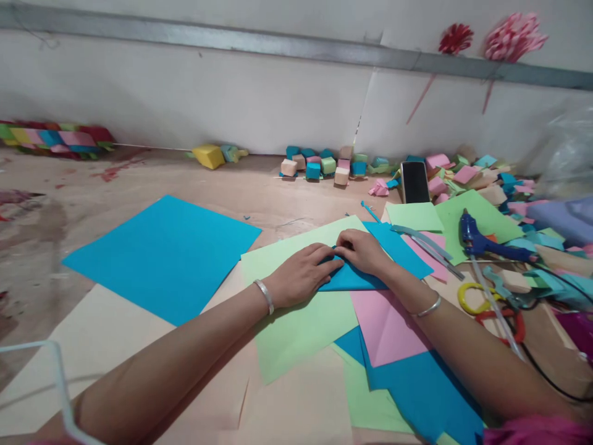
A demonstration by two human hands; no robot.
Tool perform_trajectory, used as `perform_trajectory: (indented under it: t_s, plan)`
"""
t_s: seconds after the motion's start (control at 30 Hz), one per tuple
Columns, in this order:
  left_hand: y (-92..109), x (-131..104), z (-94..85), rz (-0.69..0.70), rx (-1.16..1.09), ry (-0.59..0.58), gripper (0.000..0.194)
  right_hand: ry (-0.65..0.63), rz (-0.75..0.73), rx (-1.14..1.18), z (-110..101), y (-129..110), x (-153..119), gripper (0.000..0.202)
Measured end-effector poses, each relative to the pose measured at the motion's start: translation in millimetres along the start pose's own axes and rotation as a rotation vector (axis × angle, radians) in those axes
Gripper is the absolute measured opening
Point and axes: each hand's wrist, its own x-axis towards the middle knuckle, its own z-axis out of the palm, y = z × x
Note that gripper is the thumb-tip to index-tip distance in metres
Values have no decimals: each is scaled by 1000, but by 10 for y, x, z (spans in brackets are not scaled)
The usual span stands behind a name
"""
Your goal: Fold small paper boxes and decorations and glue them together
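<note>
A folded sheet of blue paper (pixel 354 282) lies under both my hands, its straight folded edge facing me. My left hand (pixel 303 275) holds its left side, with the fingers curved over the paper and the thumb hidden. At the upper edge my right hand (pixel 359 250) pinches the same paper, its fingertips close to those of my left hand. Beneath the fold are a light green sheet (pixel 296 337) and a pink sheet (pixel 393 334). Another blue sheet (pixel 167 259) lies flat to the left.
To the right lie a blue glue gun (pixel 491 241), scissors with yellow and red handles (pixel 472 298) and grey strips (pixel 426 244). A phone (pixel 414 182) stands before a heap of small paper boxes (pixel 463 173). More paper boxes (pixel 312 170) line the wall.
</note>
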Motion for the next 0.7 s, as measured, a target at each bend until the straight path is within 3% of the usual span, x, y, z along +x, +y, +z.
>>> perform_trajectory:
  t_s: [0.27,0.7]
  plan:
    - [110,-20,-37,204,0,-57,34,17,-24,102,-4,16,1,12]
    - [168,215,-99,184,-166,-207,31,-78,-103,248,-91,140,64,8]
